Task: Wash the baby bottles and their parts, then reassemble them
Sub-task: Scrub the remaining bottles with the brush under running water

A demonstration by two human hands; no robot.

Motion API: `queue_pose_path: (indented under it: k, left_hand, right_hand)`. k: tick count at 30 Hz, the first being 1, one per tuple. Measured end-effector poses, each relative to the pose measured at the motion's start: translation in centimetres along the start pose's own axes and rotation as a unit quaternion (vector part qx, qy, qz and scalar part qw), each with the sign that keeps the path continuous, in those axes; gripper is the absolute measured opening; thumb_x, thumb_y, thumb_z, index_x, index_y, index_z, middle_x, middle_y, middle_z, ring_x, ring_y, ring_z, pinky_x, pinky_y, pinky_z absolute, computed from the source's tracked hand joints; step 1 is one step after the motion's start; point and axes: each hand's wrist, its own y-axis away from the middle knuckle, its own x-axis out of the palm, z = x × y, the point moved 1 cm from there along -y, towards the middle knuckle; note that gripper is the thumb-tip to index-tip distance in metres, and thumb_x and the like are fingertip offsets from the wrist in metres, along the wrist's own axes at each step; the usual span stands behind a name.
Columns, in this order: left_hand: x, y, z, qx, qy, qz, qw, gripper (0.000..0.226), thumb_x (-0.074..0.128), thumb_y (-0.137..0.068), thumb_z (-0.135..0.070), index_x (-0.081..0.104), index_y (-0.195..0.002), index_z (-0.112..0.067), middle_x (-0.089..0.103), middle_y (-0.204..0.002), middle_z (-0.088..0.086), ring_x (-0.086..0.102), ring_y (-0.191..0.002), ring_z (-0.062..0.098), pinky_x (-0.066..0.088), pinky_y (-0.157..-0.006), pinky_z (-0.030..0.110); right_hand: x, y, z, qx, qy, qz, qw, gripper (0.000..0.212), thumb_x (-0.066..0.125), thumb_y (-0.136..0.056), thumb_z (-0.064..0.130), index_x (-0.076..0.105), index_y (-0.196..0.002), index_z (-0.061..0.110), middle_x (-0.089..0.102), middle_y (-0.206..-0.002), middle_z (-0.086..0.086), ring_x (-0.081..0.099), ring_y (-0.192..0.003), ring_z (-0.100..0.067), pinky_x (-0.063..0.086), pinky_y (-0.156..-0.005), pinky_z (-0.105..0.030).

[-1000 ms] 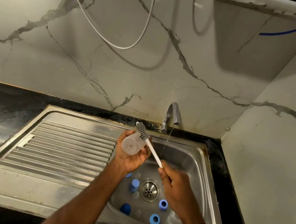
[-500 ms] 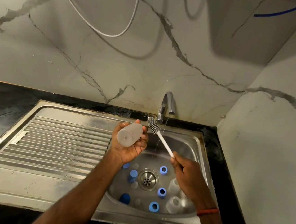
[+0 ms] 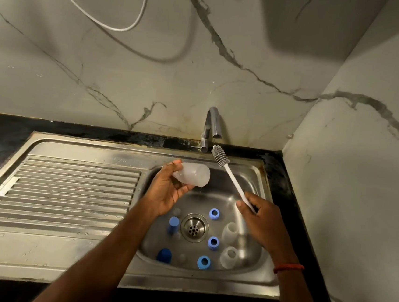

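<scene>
Brush [image 3: 233, 178] now pulled out of the bottle [image 3: 192, 174], head up by the tap [image 3: 210, 127]. The left grip [image 3: 167, 191] grasps the bottle and the right grip [image 3: 262, 220] grasps the brush handle. Scrub likely done, rinse next.

**Steel, plastic, stone**

The sink [image 3: 37, 252] is brushed steel with a wet sheen; the tap [image 3: 210, 125] at 12 o'clock is polished metal. The bottle [image 3: 195, 174] is frosted plastic. The brush [image 3: 233, 178] has a smooth white plastic handle and a ribbed grey head. The wall [image 3: 103, 80] is glossy, veined marble.
</scene>
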Motion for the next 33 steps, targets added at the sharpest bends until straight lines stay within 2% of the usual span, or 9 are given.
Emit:
queue_pose_path:
  k: [3,7,14,17,20,23,28,30,33]
  left_hand:
    - [0.2,-0.3,0.6,0.013,-0.034,0.0,0.999,0.026,0.07,-0.089,-0.014,0.057,-0.112,-0.013,0.06,-0.129,0.017,0.066,-0.113,0.036,0.063,-0.08,0.044]
    - [0.6,-1.4,2.3,0.038,-0.106,-0.023,0.993,0.029,0.075,-0.086,-0.014,0.054,-0.106,-0.014,0.062,-0.128,0.016,0.068,-0.109,0.036,0.064,-0.075,0.042]
    - [1.2,-3.9,6.0,0.081,-0.295,-0.073,0.949,0.045,0.085,-0.079,-0.016,0.056,-0.113,-0.015,0.061,-0.116,0.006,0.065,-0.107,0.025,0.064,-0.077,0.044]
    - [1.3,-5.2,7.8,0.093,-0.361,-0.075,0.925,0.046,0.089,-0.074,-0.021,0.058,-0.108,-0.019,0.064,-0.108,0.004,0.067,-0.1,0.024,0.063,-0.073,0.036]
    - [1.5,-6.6,9.5,0.098,-0.413,-0.06,0.904,0.048,0.092,-0.071,-0.023,0.059,-0.106,-0.02,0.066,-0.102,0.0,0.066,-0.095,0.017,0.057,-0.073,0.028]
    - [1.6,-8.8,11.6,0.084,-0.447,-0.038,0.89,0.05,0.093,-0.068,-0.024,0.059,-0.106,-0.023,0.067,-0.105,0.0,0.066,-0.096,0.018,0.057,-0.075,0.029]
    - [1.9,-12.3,14.7,0.061,-0.516,-0.026,0.854,0.051,0.094,-0.066,-0.023,0.059,-0.103,-0.029,0.066,-0.101,-0.004,0.067,-0.087,0.016,0.06,-0.064,0.024]
    - [1.9,-13.4,15.8,0.064,-0.541,-0.011,0.838,0.053,0.095,-0.065,-0.024,0.059,-0.104,-0.031,0.066,-0.103,-0.005,0.067,-0.087,0.017,0.062,-0.062,0.031]
    - [1.7,-14.9,17.6,0.057,-0.573,0.016,0.817,0.054,0.092,-0.069,-0.018,0.058,-0.109,-0.027,0.063,-0.108,-0.004,0.063,-0.085,0.011,0.057,-0.053,0.021]
  right_hand:
    - [-0.5,0.1,-1.0,0.031,0.01,0.004,0.999,0.007,0.063,-0.095,0.021,0.068,-0.089,0.022,0.058,-0.062,0.003,0.053,-0.055,-0.008,0.046,-0.055,-0.023]
    - [-0.6,0.0,-1.9,0.089,0.064,0.038,0.993,0.044,0.058,-0.091,0.009,0.06,-0.134,0.019,0.07,-0.088,-0.008,0.067,-0.079,-0.019,0.048,-0.062,-0.02]
    - [0.1,-0.3,-3.7,0.085,0.073,0.059,0.992,0.032,0.057,-0.085,0.002,0.066,-0.112,0.018,0.063,-0.081,-0.004,0.061,-0.073,-0.019,0.046,-0.063,-0.022]
    - [0.1,0.0,-3.9,0.113,0.018,0.042,0.992,0.041,0.056,-0.091,0.004,0.061,-0.127,0.025,0.065,-0.084,-0.003,0.064,-0.071,-0.016,0.058,-0.063,-0.033]
    - [0.2,0.3,-4.4,0.169,-0.058,0.055,0.982,0.051,0.047,-0.101,0.013,0.033,-0.138,0.046,0.065,-0.081,-0.008,0.062,-0.057,-0.016,0.053,-0.048,-0.028]
    - [0.0,-0.1,-6.2,0.158,0.0,0.059,0.986,0.046,0.044,-0.103,0.025,0.038,-0.146,0.04,0.065,-0.077,-0.014,0.064,-0.062,-0.026,0.057,-0.056,-0.036]
    - [-0.3,-0.6,-7.0,0.167,0.022,0.029,0.985,0.046,0.052,-0.1,0.014,0.046,-0.146,0.016,0.066,-0.123,-0.006,0.06,-0.096,-0.01,0.039,-0.069,0.004]
    - [-0.3,-1.0,-7.3,0.16,0.022,0.013,0.987,0.044,0.054,-0.098,0.011,0.051,-0.142,0.014,0.066,-0.124,-0.007,0.056,-0.094,-0.006,0.036,-0.067,0.007]
    - [-0.1,-1.6,-8.3,0.156,0.016,0.02,0.987,0.043,0.055,-0.098,0.012,0.052,-0.141,0.016,0.068,-0.12,-0.005,0.057,-0.087,-0.003,0.041,-0.069,0.002]
